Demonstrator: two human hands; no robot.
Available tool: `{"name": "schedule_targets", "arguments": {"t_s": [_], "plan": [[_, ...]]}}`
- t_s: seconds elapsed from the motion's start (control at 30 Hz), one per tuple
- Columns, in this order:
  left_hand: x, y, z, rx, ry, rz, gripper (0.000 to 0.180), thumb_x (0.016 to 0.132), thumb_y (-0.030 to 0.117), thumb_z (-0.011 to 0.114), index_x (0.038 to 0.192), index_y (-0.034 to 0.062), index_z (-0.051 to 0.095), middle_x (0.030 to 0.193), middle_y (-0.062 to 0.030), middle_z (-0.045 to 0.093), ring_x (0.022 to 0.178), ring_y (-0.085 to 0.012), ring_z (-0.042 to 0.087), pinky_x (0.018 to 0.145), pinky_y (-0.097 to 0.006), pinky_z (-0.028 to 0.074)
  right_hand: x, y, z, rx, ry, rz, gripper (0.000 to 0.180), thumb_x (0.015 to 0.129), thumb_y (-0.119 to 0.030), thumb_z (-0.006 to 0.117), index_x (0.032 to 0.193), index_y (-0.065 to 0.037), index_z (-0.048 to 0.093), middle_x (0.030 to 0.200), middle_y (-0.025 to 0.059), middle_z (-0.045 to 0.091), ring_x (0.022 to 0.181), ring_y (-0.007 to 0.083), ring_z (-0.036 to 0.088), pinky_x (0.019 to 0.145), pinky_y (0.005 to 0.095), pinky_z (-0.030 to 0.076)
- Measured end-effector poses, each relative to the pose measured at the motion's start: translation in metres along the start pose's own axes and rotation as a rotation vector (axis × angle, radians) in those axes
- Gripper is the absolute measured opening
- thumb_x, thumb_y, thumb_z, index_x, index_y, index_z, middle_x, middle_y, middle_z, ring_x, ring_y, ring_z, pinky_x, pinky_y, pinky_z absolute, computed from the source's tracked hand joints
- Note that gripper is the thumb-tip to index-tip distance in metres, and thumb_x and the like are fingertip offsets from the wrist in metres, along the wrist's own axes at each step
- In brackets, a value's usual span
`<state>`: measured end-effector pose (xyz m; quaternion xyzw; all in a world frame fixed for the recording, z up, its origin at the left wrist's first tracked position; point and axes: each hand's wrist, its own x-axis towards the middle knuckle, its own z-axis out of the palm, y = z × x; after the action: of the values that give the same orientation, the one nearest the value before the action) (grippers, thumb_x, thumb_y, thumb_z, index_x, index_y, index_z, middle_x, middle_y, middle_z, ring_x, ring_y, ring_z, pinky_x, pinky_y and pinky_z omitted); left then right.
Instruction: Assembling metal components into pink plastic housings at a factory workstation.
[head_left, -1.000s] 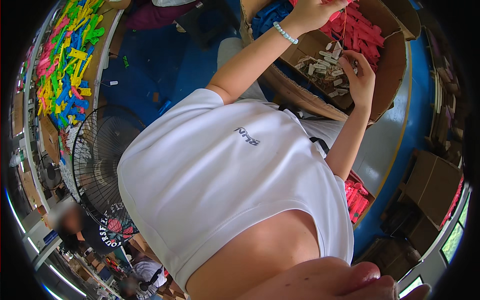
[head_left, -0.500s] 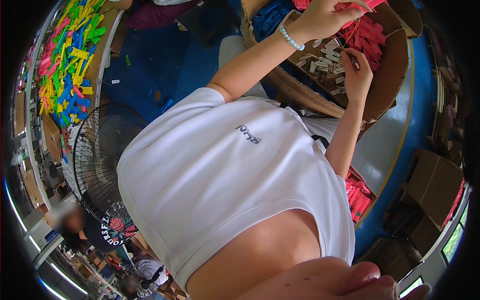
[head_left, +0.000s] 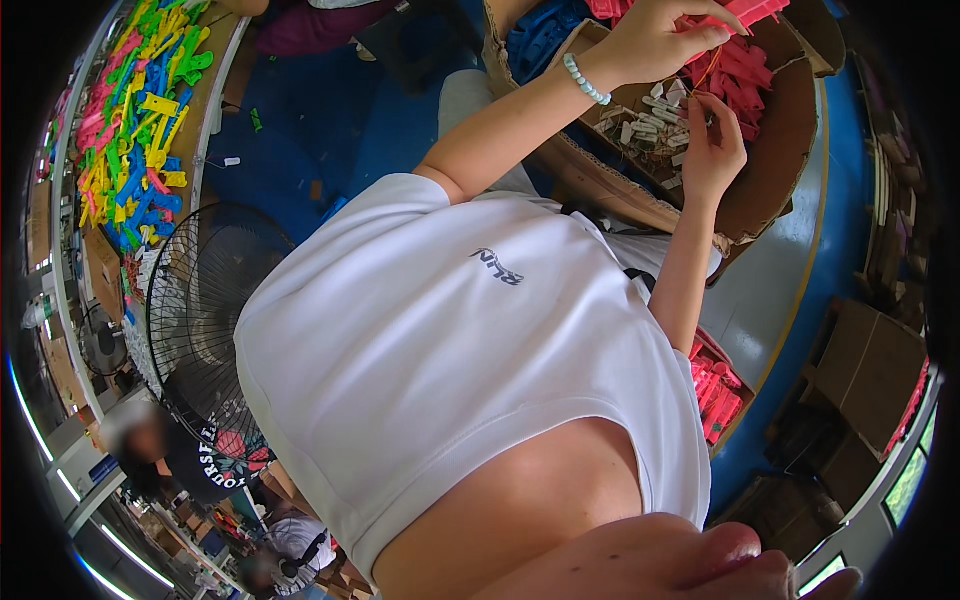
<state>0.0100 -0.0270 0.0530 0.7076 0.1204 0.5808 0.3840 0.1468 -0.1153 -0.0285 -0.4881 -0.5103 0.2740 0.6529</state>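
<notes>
From here I see the left hand [head_left: 665, 42] gripping a pink plastic piece [head_left: 754, 14]; the right hand [head_left: 714, 146] pinches a thin cord [head_left: 711, 70], white pieces [head_left: 652, 128] just left of it.

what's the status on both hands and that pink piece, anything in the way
Left hand holding pink plastic piece. Right hand beside small white pieces, its hold unclear. Cardboard carton below, no obstruction visible.
</notes>
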Motion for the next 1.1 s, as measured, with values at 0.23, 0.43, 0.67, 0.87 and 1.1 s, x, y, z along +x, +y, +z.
{"name": "schedule_targets", "arguments": {"t_s": [0.23, 0.43, 0.67, 0.87, 1.1], "plan": [[0.001, 0.002, -0.001, -0.01, 0.015, -0.024, 0.016, 0.097, 0.012, 0.057, 0.108, 0.0049, 0.066, 0.123, -0.0092, 0.054, 0.102, -0.0176, 0.059, 0.08, -0.026, 0.052, 0.004, -0.003, -0.003, -0.51, -0.004, -0.366, 0.013, 0.083, -0.001, 0.069, 0.096, -0.001, 0.068, 0.09, 0.0087, 0.068, 0.077, 0.0146, 0.066, 0.068, 0.0269, 0.051], [0.003, 0.007, -0.002, 0.033, 0.008, 0.046, 0.016, 0.097, 0.013, 0.056, 0.107, 0.0042, 0.065, 0.121, -0.0098, 0.055, 0.101, -0.0198, 0.06, 0.079, -0.027, 0.051, 0.005, -0.003, 0.002, -0.354, 0.012, -0.199, 0.015, 0.084, -0.003, 0.069, 0.098, -0.002, 0.068, 0.087, 0.0072, 0.068, 0.072, 0.0134, 0.062, 0.067, 0.0269, 0.05], [-0.004, -0.004, -0.001, 0.211, 0.012, 0.049, 0.017, 0.097, 0.013, 0.056, 0.106, 0.0027, 0.065, 0.119, -0.0138, 0.058, 0.1, -0.0243, 0.061, 0.08, -0.032, 0.049, 0.01, -0.011, -0.004, -0.534, 0.007, -0.289, 0.011, 0.087, -0.006, 0.067, 0.097, -0.001, 0.067, 0.087, 0.01, 0.068, 0.075, 0.0221, 0.066, 0.069, 0.0304, 0.051], [-0.008, -0.004, -0.002, 0.225, 0.017, -0.013, 0.015, 0.095, 0.01, 0.056, 0.105, 0.0022, 0.065, 0.118, -0.0151, 0.058, 0.1, -0.0269, 0.061, 0.083, -0.033, 0.049, 0.018, -0.013, -0.008, -0.664, 0.045, -0.292, 0.01, 0.088, -0.007, 0.065, 0.096, -0.002, 0.066, 0.088, 0.0113, 0.067, 0.078, 0.0275, 0.065, 0.069, 0.0342, 0.051], [-0.013, -0.029, -0.003, 0.313, 0.06, 0.053, 0.015, 0.094, 0.009, 0.056, 0.104, 0.0015, 0.065, 0.115, -0.0166, 0.059, 0.1, -0.0309, 0.061, 0.085, -0.037, 0.049, 0.028, -0.014, -0.012, -0.349, -0.001, -0.384, 0.006, 0.09, -0.004, 0.064, 0.095, 0.0, 0.065, 0.089, 0.0062, 0.067, 0.074, 0.0129, 0.061, 0.068, 0.0273, 0.05]]}}
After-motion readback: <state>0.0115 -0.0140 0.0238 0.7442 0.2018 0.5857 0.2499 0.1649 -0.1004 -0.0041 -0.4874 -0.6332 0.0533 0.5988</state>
